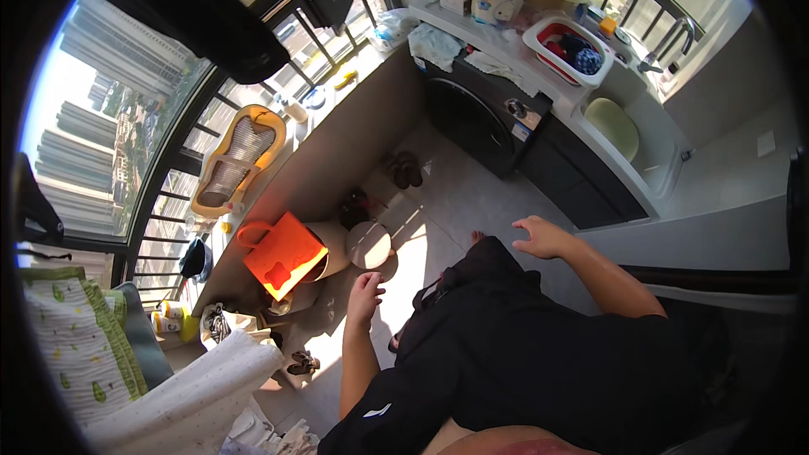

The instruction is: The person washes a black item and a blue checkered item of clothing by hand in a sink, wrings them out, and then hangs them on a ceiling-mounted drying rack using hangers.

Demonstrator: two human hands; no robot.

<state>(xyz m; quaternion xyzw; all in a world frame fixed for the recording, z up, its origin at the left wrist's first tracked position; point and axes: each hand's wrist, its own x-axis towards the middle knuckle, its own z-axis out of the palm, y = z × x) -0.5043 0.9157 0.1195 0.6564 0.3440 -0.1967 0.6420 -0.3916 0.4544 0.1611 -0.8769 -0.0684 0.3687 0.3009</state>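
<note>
My left hand (pixel 365 298) hangs in the air with its fingers loosely bent and no object visible in it. Nearest to it are a round-topped stool or bin (pixel 369 245) and an orange bag (pixel 285 255) with a handle. My right hand (pixel 540 237) is held out to the other side, thumb and fingers apart, holding nothing. Beyond it stand a dark cabinet (pixel 578 170) and a black front-loading washing machine (pixel 471 117). A white sink (pixel 660 158) holds a pale green basin (pixel 612 129).
A white-and-red basin (pixel 537 54) with dark clothes sits on the counter (pixel 499 44). A yellow baby bath support (pixel 275 123) rests on the window ledge. Shoes (pixel 406 169) and sandals (pixel 304 363) lie on the tiled floor (pixel 436 199). Cloths (pixel 183 392) hang at the lower left.
</note>
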